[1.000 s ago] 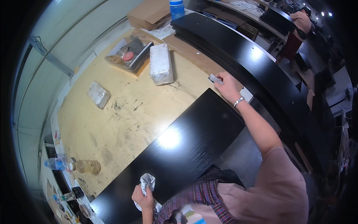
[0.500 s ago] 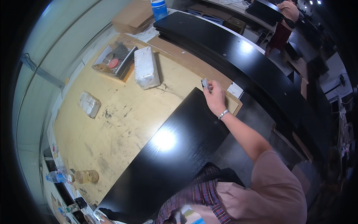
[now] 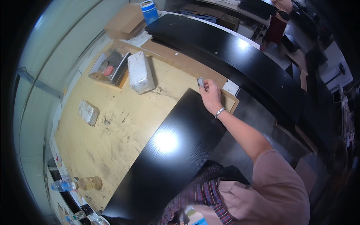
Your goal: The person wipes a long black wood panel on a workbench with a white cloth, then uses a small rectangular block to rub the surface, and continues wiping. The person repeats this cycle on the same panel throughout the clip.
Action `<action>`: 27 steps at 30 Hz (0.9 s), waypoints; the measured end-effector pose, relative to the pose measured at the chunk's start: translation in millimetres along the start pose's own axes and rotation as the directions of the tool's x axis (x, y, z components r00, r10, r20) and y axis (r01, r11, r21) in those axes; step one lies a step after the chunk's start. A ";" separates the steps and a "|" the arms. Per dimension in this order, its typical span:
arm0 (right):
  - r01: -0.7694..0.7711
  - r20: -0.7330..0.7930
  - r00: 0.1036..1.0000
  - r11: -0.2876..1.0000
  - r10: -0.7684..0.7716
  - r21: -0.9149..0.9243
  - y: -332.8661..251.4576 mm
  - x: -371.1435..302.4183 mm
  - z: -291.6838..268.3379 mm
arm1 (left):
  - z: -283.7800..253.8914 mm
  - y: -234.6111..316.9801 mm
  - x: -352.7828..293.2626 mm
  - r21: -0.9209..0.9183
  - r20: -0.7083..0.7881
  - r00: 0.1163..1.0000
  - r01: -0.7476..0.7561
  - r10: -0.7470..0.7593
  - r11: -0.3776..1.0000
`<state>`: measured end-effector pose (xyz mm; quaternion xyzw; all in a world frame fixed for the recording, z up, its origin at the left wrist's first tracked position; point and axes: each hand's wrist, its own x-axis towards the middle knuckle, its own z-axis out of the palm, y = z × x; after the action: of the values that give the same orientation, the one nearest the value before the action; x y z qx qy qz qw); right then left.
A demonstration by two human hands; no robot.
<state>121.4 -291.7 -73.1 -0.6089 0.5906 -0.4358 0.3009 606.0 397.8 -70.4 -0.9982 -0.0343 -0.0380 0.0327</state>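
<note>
Block (image 3: 200, 82), small and grey, juts from right hand (image 3: 211, 96).

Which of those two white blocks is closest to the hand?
The bigger, longer white block, just right of the open box. It lies nearer the right hand; the smaller white block lies farther left on the table.

Right hand (image 3: 210, 95) fingers cover part of the small grey block (image 3: 201, 82); block too small to ID. Black panel (image 3: 168, 157): near side partly behind the plaid apron (image 3: 208, 195), lower end too dark to read. Co-worker (image 3: 276, 28): head cut by top edge. Open box (image 3: 123, 69): grey lump inside, unclear. Bottom-left clutter (image 3: 77, 216): blurry, partly cropped.
</note>
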 end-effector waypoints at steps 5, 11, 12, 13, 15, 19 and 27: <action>-0.051 0.004 0.999 0.997 0.051 0.056 0.2 2.4 0.1 | -2.2 11.4 1.0 -0.001 -0.010 1.000 -0.008 0.008 1.000; -0.093 0.073 0.994 0.980 0.081 0.175 35.7 25.5 4.4 | -3.3 23.8 3.8 -0.032 -0.010 1.000 -0.023 0.022 0.999; -0.118 0.107 0.989 0.977 0.100 0.177 33.5 26.8 3.9 | -5.5 23.7 2.9 -0.039 -0.014 1.000 -0.023 0.022 0.999; -0.144 0.141 0.983 0.974 0.120 0.177 31.7 28.3 2.7 | -7.3 23.0 1.6 -0.049 -0.021 1.000 -0.023 0.022 0.999; -0.112 0.214 0.974 0.979 0.074 0.169 31.1 34.5 -0.8 | -9.5 26.0 -0.8 -0.092 -0.034 0.999 -0.043 0.040 0.995; 0.205 0.342 0.912 0.973 -0.228 0.102 29.6 66.4 -5.2 | -13.7 42.7 -14.7 -0.379 -0.104 0.981 -0.191 0.164 0.905; 0.493 0.612 0.699 0.869 -0.370 -0.037 -1.1 73.1 -20.8 | -86.1 267.3 -211.8 -0.819 -0.053 0.600 -0.484 0.799 0.309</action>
<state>97.8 -360.2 -50.1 -0.8613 0.3482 -0.2237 0.2947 407.9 111.9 -18.1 -0.8209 0.3895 0.1540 -0.3882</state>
